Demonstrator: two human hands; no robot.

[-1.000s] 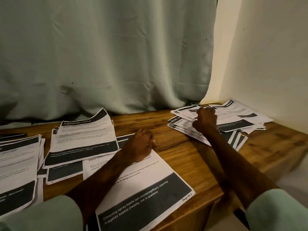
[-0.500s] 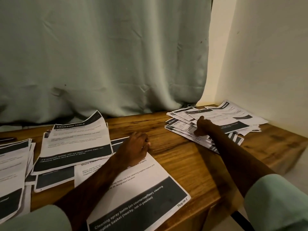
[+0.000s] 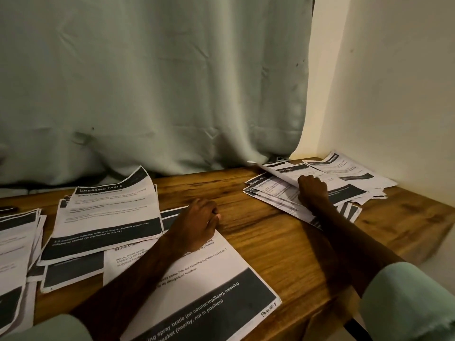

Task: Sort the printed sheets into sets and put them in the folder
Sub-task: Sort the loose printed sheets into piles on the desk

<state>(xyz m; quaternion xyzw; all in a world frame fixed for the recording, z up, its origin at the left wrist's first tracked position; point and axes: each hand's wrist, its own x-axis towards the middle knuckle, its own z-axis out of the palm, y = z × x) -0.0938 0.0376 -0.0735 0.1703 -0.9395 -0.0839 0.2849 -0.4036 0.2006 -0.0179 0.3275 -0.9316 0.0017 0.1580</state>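
Note:
Printed sheets with dark bands lie in piles on a wooden table (image 3: 268,244). My right hand (image 3: 312,191) reaches to the loose pile (image 3: 268,196) at the far right and grips a sheet (image 3: 283,173), whose left edge is lifted off the pile. My left hand (image 3: 195,226) rests with loosely curled fingers on the top edge of a large front sheet (image 3: 221,284) marked "Page no 5". A pile headed "Dressing table" (image 3: 110,210) lies to its left, and another pile (image 3: 14,244) at the left edge. No folder is in view.
A pale green curtain (image 3: 157,82) hangs behind the table down to its back edge. A cream wall (image 3: 394,94) closes the right side, right behind the loose pile. The table's front right corner drops off near my right forearm.
My right hand shifted on the right pile and has lifted the left edge of a sheet. My left hand has stayed on the front sheet.

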